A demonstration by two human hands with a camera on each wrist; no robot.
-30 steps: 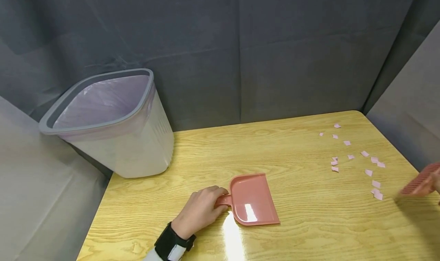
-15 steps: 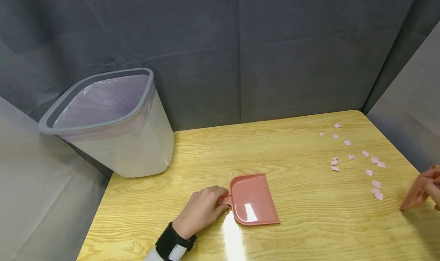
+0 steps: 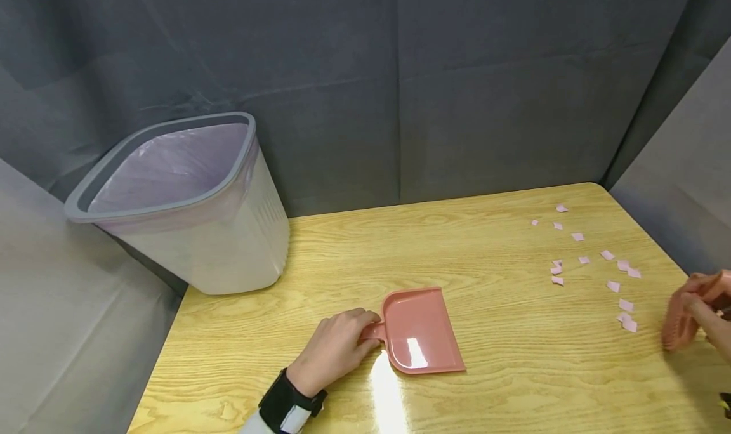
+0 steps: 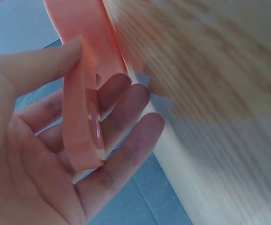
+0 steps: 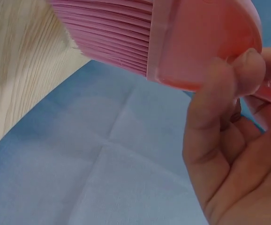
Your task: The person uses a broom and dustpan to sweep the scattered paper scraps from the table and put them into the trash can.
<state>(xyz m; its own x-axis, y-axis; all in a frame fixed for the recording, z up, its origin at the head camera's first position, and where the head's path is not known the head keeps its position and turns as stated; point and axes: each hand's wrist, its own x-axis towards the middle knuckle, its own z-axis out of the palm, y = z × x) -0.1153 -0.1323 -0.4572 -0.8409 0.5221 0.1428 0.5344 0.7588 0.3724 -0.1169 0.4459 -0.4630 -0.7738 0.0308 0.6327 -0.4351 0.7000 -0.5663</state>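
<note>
A pink dustpan (image 3: 419, 332) lies flat just past the fingertips of the left hand (image 3: 337, 345), its handle pinched between thumb and curled fingers. Well over to the right of that grip, the right hand (image 3: 708, 313) has a pink brush (image 3: 679, 323) held by finger and thumb; I can't tell whether its bristles meet the table (image 3: 485, 263). Pink scraps (image 3: 625, 305) are strewn between the two grips, nearer the right one and mostly farther off. Beyond the left grip, leftward, stands a lined bin (image 3: 228, 256), with dark cloth (image 3: 485, 104) behind.
</note>
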